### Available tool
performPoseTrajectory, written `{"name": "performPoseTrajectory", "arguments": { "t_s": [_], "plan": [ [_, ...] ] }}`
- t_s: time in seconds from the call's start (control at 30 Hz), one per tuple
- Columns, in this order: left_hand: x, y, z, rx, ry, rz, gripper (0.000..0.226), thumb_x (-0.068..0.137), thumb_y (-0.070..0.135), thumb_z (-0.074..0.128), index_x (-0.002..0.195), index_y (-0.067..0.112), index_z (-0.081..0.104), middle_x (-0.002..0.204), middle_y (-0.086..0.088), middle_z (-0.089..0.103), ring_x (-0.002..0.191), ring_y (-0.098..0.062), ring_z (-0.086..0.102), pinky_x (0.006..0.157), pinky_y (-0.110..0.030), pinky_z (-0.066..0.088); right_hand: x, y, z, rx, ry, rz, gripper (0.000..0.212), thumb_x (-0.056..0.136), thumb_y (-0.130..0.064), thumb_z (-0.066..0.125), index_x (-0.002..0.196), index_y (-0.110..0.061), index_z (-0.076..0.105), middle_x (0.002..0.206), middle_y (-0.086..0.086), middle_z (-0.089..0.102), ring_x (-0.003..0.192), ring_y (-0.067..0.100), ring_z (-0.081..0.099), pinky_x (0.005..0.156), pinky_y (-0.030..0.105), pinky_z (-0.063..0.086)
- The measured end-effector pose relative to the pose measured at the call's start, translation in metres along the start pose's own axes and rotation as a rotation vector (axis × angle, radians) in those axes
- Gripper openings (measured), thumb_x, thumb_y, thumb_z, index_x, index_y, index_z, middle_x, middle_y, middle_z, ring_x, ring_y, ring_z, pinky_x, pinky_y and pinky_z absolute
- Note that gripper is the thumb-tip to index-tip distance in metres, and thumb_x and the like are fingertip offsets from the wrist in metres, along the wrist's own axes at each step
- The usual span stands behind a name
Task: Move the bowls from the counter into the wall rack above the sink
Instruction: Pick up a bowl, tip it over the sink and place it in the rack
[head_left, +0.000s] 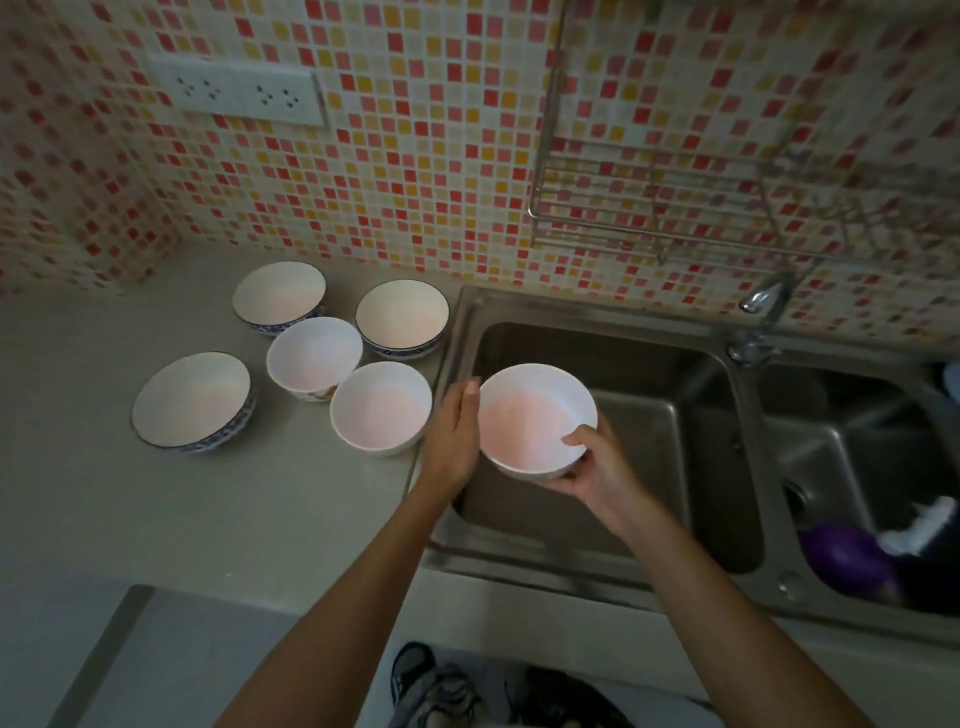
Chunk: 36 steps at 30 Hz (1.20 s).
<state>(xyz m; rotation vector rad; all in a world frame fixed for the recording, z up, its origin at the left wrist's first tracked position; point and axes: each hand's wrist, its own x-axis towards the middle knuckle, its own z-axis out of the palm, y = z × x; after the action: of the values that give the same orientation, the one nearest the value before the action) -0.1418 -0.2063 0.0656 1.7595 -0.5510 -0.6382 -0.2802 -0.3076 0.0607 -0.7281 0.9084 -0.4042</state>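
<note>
Plain white ceramic bowl (537, 418) was carried at frame centre over the steel sink (597, 332): right hand (597, 470) fingers grasping its rim, left hand (453, 436) flat, steadying, probably before lifting to the wire wall rack (649, 208), upper right; five bowls remained on the desk.

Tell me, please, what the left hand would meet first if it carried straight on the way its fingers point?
Probably nothing near: the left hand lies flat against the held bowl, fingers pointing up-frame toward the tiled wall. Depth is unclear.

The right hand (597, 467) grips a white bowl (537, 418) over the sink (613, 343); the left hand (454, 431) touches its side. Five bowls (382, 408) stand on the counter (208, 509). The wall rack (649, 208) seems empty, though blurred.
</note>
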Motion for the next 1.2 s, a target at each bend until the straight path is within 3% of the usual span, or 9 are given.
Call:
{"name": "performPoseTrajectory", "arguments": {
  "t_s": [0.07, 0.17, 0.3, 0.43, 0.67, 0.83, 0.97, 1.1, 1.2],
  "plan": [
    [-0.002, -0.012, 0.021, 0.061, 0.003, 0.042, 0.037, 0.101, 0.04, 0.033, 0.126, 0.025, 0.054, 0.121, 0.006, 0.06, 0.114, -0.013, 0.054, 0.092, -0.026, 0.039, -0.001, -0.005, -0.03, -0.008, 0.058, -0.016, 0.058, 0.083, -0.002, 0.052, 0.131, -0.034, 0.048, 0.132, 0.008, 0.045, 0.12, 0.037, 0.045, 0.072, 0.056, 0.057],
    [-0.01, -0.048, 0.045, 0.341, -0.015, 0.097, 0.044, 0.1, 0.04, 0.034, 0.135, 0.017, 0.049, 0.136, -0.003, 0.055, 0.126, -0.019, 0.049, 0.105, -0.03, 0.037, -0.004, -0.011, -0.071, 0.01, 0.124, -0.022, 0.056, 0.085, -0.001, 0.051, 0.132, -0.031, 0.047, 0.131, 0.009, 0.047, 0.118, 0.036, 0.048, 0.076, 0.058, 0.056],
    [-0.025, -0.098, 0.067, 0.798, -0.197, 0.103, 0.054, 0.101, 0.042, 0.026, 0.145, 0.013, 0.034, 0.154, -0.009, 0.032, 0.144, -0.022, 0.023, 0.12, -0.037, 0.006, -0.008, -0.017, -0.115, 0.05, 0.172, -0.037, 0.054, 0.085, 0.003, 0.047, 0.129, -0.028, 0.05, 0.126, 0.009, 0.05, 0.113, 0.035, 0.052, 0.074, 0.055, 0.057],
    [-0.043, -0.128, 0.076, 1.025, -0.294, 0.088, 0.063, 0.097, 0.048, 0.011, 0.149, 0.014, 0.023, 0.158, -0.009, 0.02, 0.147, -0.021, 0.012, 0.12, -0.04, 0.0, -0.008, -0.017, -0.147, 0.017, 0.206, -0.037, 0.056, 0.087, 0.004, 0.048, 0.132, -0.029, 0.048, 0.122, 0.005, 0.051, 0.111, 0.033, 0.053, 0.072, 0.052, 0.059],
    [-0.043, -0.139, 0.08, 0.987, -0.233, 0.088, 0.055, 0.101, 0.037, 0.024, 0.149, 0.01, 0.024, 0.157, -0.011, 0.024, 0.146, -0.021, 0.016, 0.121, -0.036, 0.005, 0.002, -0.005, -0.179, -0.145, 0.267, -0.038, 0.07, 0.084, -0.002, 0.066, 0.142, -0.032, 0.043, 0.139, 0.0, 0.042, 0.123, 0.033, 0.046, 0.083, 0.055, 0.056],
    [-0.042, -0.145, 0.08, 0.945, -0.203, 0.109, 0.055, 0.099, 0.033, 0.022, 0.147, 0.007, 0.029, 0.154, -0.013, 0.029, 0.145, -0.023, 0.021, 0.121, -0.036, 0.009, 0.011, 0.009, -0.185, -0.247, 0.279, -0.015, 0.073, 0.075, -0.012, 0.079, 0.14, -0.022, 0.047, 0.133, 0.0, 0.054, 0.123, 0.028, 0.053, 0.088, 0.049, 0.056],
    [-0.041, -0.148, 0.081, 0.937, -0.203, 0.105, 0.052, 0.101, 0.03, 0.025, 0.147, 0.008, 0.03, 0.154, -0.011, 0.03, 0.145, -0.022, 0.022, 0.121, -0.035, 0.01, 0.017, 0.018, -0.185, -0.382, 0.278, -0.036, 0.067, 0.072, -0.014, 0.082, 0.132, -0.02, 0.055, 0.117, -0.007, 0.064, 0.114, 0.02, 0.059, 0.091, 0.043, 0.056],
    [-0.04, -0.15, 0.082, 0.942, -0.2, 0.109, 0.05, 0.101, 0.028, 0.027, 0.146, 0.007, 0.031, 0.153, -0.012, 0.033, 0.144, -0.023, 0.025, 0.12, -0.035, 0.012, 0.02, 0.024, -0.179, -0.611, 0.293, -0.105, 0.064, 0.069, -0.019, 0.086, 0.126, -0.022, 0.057, 0.108, -0.009, 0.064, 0.096, 0.007, 0.058, 0.076, 0.026, 0.056],
    [-0.04, -0.151, 0.081, 0.941, -0.203, 0.104, 0.05, 0.101, 0.029, 0.026, 0.146, 0.007, 0.03, 0.153, -0.011, 0.032, 0.144, -0.022, 0.026, 0.12, -0.035, 0.013, 0.023, 0.03, -0.175, -0.78, 0.303, -0.141, 0.076, 0.059, -0.036, 0.088, 0.127, -0.025, 0.057, 0.116, -0.005, 0.06, 0.098, 0.012, 0.06, 0.08, 0.036, 0.06]
  ]
}}
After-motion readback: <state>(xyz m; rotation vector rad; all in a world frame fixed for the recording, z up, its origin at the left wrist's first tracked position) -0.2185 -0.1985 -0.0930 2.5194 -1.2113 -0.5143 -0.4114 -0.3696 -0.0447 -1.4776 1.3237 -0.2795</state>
